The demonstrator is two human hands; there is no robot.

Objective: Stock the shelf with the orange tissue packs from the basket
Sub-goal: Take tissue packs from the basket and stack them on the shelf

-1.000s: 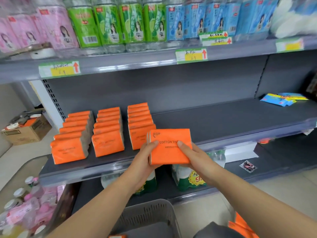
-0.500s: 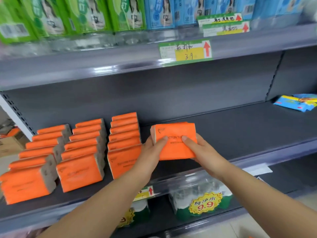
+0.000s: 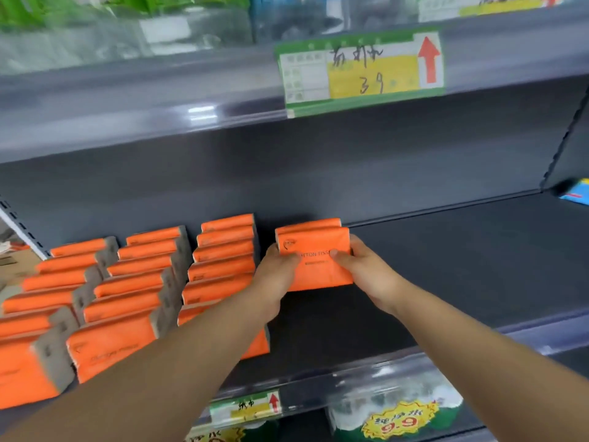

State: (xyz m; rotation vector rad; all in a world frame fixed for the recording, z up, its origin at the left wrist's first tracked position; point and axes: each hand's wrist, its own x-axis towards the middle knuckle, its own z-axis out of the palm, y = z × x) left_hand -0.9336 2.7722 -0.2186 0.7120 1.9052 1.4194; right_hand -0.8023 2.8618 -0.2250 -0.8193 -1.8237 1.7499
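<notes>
While both our arms reach over the shelf [image 3: 462, 269], we hold an orange pack [image 3: 318, 269] upright between our hands, near the back wall. Our left hand [image 3: 275, 277] grips its left edge, thumb across the printed front and the other fingers hidden behind. Our right hand [image 3: 366, 272] grips the right edge the same way, thumb on the front. A second orange edge shows just behind the pack's top, touching it; we cannot tell whether that is another pack pressed against the first. Nor can we tell whether the lower edge rests on the shelf or is just above it. The pack stands just right of three rows [image 3: 223, 250] of orange packs, which run from the back wall toward the front edge, each one upright against the next. A narrow gap parts it from the nearest row. At the shelf's far right end lies a blue packet [image 3: 577, 193], well apart from the pack. Above, a green and yellow price tag [image 3: 360, 71] with a red arrow hangs on the upper shelf's edge. Below, a small tag [image 3: 245, 408] sits on the front rail, and wrapped bottles [image 3: 350, 413] with a yellow 9.9 sticker [image 3: 401, 421] stand on the lower level. A cardboard box [image 3: 12, 263] shows at far left.
</notes>
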